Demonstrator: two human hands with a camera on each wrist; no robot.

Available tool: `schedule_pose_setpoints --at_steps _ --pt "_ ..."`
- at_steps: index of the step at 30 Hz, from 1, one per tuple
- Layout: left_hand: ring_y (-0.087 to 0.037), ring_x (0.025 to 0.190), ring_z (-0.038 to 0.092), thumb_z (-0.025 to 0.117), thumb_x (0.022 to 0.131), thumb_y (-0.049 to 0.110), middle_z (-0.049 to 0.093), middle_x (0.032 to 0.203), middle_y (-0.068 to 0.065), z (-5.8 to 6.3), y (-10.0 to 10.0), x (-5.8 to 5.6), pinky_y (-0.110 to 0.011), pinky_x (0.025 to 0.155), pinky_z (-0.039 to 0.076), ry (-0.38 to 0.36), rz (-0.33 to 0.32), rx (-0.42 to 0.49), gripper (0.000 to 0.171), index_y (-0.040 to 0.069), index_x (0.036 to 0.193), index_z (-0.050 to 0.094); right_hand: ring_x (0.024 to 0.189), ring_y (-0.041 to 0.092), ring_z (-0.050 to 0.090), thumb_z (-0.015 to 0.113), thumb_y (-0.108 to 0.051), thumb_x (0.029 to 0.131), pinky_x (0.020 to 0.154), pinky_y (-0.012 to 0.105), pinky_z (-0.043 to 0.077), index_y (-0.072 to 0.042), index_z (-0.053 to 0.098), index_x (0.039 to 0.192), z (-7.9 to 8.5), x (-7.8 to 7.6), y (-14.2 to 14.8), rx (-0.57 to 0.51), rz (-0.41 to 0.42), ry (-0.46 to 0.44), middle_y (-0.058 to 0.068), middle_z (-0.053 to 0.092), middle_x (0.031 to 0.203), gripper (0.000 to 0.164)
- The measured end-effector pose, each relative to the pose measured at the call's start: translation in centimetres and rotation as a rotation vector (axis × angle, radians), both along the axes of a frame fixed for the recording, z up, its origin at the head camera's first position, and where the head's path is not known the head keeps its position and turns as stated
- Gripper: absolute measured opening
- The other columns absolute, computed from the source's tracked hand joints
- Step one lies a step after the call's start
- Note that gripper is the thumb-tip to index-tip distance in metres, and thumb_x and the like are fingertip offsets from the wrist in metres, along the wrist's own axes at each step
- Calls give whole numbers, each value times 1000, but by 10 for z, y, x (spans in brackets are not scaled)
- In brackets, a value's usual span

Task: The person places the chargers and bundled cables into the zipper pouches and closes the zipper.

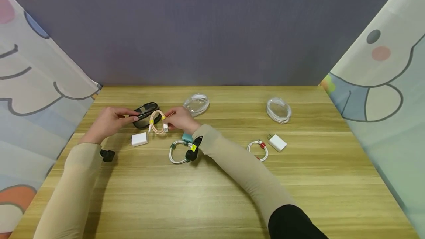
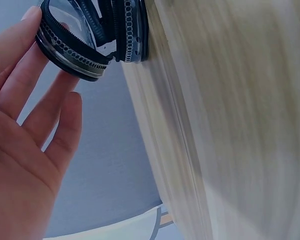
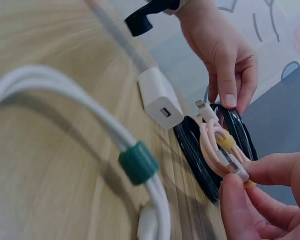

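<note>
My left hand (image 1: 112,121) pinches the rim of a small clear pouch (image 2: 72,55) with black zip edging. In the head view this pouch lies at the back left of the table, partly behind the cable. Between the thumb and fingers of my right hand (image 1: 182,118) is a coiled peach charging cable (image 1: 157,123) with yellow ties. Its white USB plug sits at my fingertips in the right wrist view, and its other connector (image 3: 206,111) points toward the left hand. The cable is held in front of the black-edged pouch.
A white charger (image 1: 139,139) lies below the left hand. A white cable with green ties (image 1: 176,154) and a teal block (image 1: 187,137) are near the right wrist. Two white-edged clear pouches (image 1: 196,104), a red-tied cable (image 1: 262,154) and another white charger (image 1: 277,142) lie farther right.
</note>
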State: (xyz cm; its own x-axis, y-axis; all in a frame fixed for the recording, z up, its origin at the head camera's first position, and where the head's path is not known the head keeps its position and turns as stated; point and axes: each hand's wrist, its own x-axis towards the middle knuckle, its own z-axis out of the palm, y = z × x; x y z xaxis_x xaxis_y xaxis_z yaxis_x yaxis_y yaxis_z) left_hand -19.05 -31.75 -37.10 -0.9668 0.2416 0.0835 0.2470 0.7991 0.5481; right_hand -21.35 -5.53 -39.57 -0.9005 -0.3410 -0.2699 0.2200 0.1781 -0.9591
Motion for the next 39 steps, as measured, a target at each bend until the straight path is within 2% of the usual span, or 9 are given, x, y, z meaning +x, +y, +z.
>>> schedule_pose_setpoints --at_steps 4,7,11,13,19,26,31,34,39 --pt "-37 102 66 69 95 35 69 118 -18 2 2 1 -51 81 52 -19 12 22 29 11 110 77 65 14 61 70 3 89 65 28 58 2 67 103 0 0 -4 -72 -26 -60 8 65 81 15" --pt "-34 103 66 70 94 34 70 116 -15 2 3 0 -42 82 53 -15 22 25 27 12 109 78 66 15 62 69 3 90 63 26 57 3 65 106 -1 0 -5 -71 -25 -65 8 65 83 16" --pt "-30 98 68 71 94 31 71 112 -13 1 4 -1 -28 75 51 1 23 19 24 12 106 78 67 16 62 69 2 90 63 26 57 2 65 108 -2 -1 -5 -80 -43 -83 8 65 85 18" --pt "-31 98 68 70 95 31 71 112 -13 1 5 -1 -30 75 53 -7 17 24 24 12 106 78 67 16 62 69 2 90 67 29 58 3 64 109 -1 -3 -6 -97 -53 -103 8 65 85 20" --pt "-37 101 68 66 98 30 70 113 -15 0 7 0 -49 81 55 -40 -1 47 24 10 106 77 68 17 63 67 4 90 76 32 59 7 63 111 -2 -7 -11 -172 -60 -170 14 66 86 21" --pt "-37 105 64 64 99 33 69 115 -17 2 11 0 -55 83 50 -59 -15 26 26 10 105 76 64 15 61 67 6 89 66 24 58 8 62 104 -4 -8 -14 -204 -63 -190 11 64 80 16" --pt "-40 117 57 72 93 34 66 124 -18 2 12 -1 -60 93 44 -86 -16 38 28 11 110 75 64 15 62 67 6 90 65 23 58 7 61 104 -7 -9 -16 -235 -72 -211 9 63 78 16" --pt "-41 119 56 78 89 27 66 124 -17 -1 12 -2 -61 98 41 -59 -50 36 28 9 111 75 65 15 62 67 6 90 61 21 56 5 61 100 -6 -9 -16 -245 -74 -221 9 63 79 12" --pt "-39 114 60 75 91 18 68 121 -17 -3 12 -4 -60 94 45 -18 -94 34 21 6 108 76 65 15 61 66 6 90 58 19 55 1 60 95 -4 -8 -16 -247 -65 -230 8 62 79 9"
